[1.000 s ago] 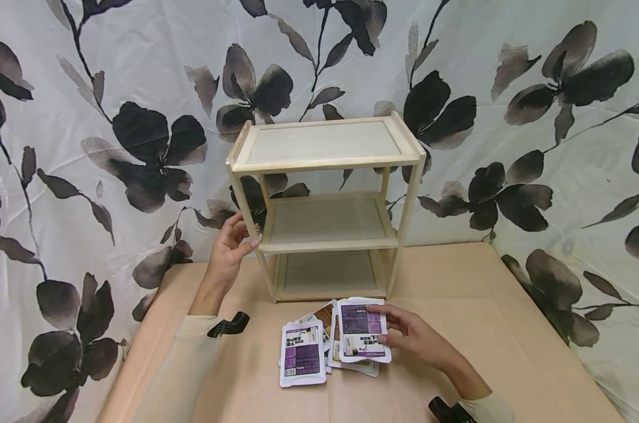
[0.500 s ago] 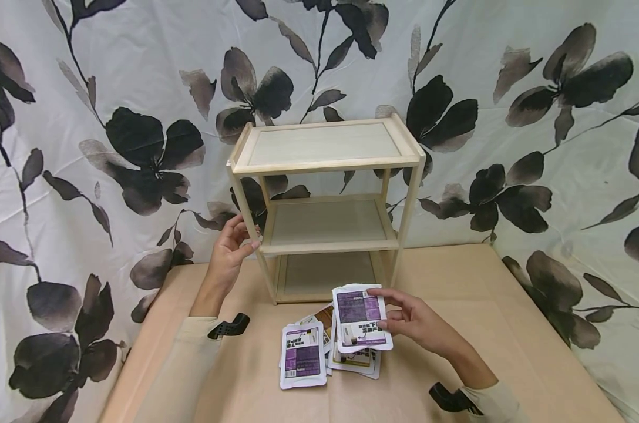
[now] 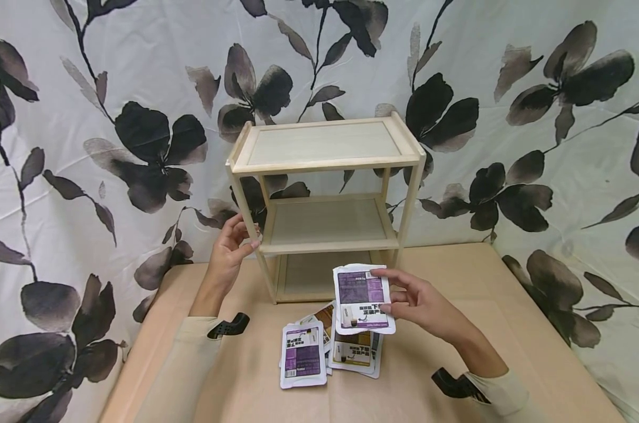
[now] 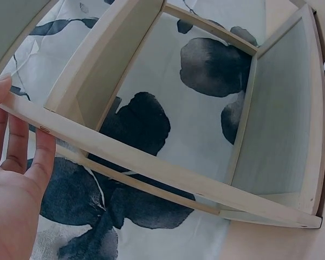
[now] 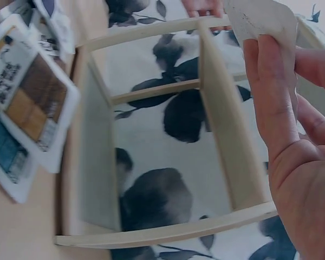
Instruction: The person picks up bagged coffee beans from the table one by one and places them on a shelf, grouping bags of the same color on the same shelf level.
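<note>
My left hand [image 3: 228,255] holds the left front post of a small three-tier wooden shelf rack [image 3: 327,166], thumb in front and fingers behind, as the left wrist view shows. My right hand [image 3: 430,308] pinches a flat white-edged packet [image 3: 359,294] with purple print by its right edge. The packet is raised before the lowest tier; its pale, plain back [image 5: 265,21] shows in the right wrist view. Below it on the table lie several similar packets: a purple one [image 3: 302,355] on the left and a brown-gold one [image 3: 351,354] on the right, overlapping others.
The rack stands at the back of a tan table [image 3: 446,282], with bare shelf panels. A floral cloth [image 3: 536,194] hangs close behind and beside the table. Black wrist mounts [image 3: 229,326] sit on both sleeves.
My right hand has lifted the purple packet up and away from the pile, uncovering the brown-gold packet beneath. The left hand stays on the rack's post.
</note>
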`<state>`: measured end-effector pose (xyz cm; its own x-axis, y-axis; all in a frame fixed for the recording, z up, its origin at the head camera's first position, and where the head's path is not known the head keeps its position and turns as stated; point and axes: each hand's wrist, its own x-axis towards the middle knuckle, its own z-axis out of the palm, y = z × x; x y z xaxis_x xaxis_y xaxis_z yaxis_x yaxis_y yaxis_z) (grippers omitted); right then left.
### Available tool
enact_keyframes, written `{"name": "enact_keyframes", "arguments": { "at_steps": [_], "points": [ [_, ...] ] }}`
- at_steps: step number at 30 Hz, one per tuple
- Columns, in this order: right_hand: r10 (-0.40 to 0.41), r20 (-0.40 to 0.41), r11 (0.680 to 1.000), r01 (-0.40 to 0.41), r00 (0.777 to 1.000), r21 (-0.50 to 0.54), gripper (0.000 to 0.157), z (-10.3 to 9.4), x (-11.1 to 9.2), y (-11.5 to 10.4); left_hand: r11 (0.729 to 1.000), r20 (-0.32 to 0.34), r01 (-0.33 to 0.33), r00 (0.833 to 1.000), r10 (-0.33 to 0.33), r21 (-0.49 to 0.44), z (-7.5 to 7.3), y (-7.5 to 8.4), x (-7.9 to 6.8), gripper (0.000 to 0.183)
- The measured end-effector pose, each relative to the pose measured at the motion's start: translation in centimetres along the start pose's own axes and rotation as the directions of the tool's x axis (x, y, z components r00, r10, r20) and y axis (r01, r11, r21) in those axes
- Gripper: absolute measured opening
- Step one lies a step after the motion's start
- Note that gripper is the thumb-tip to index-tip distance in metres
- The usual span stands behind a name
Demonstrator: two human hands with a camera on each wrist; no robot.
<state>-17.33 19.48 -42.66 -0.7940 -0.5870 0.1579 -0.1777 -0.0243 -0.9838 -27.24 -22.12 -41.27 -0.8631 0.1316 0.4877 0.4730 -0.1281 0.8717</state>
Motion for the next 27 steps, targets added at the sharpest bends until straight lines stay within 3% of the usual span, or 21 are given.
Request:
{"name": "enact_keyframes", "arguments": {
  "at_steps": [10, 27],
  "points": [
    [-0.061, -0.001, 0.997, 0.061, 0.998, -0.053, 0.065, -1.1, 1.1, -4.1, 1.0, 0.001, -0.009, 1.0, 0.009, -0.029, -0.3, -0.3, 0.2, 0.064],
    [-0.1, -0.043, 0.975, 0.09, 0.994, -0.201, 0.066, -2.0, 2.9, -10.1, 0.999, 0.01, 0.001, 1.0, 0.0, -0.033, -0.6, -0.5, 0.9, 0.064]
  ]
}}
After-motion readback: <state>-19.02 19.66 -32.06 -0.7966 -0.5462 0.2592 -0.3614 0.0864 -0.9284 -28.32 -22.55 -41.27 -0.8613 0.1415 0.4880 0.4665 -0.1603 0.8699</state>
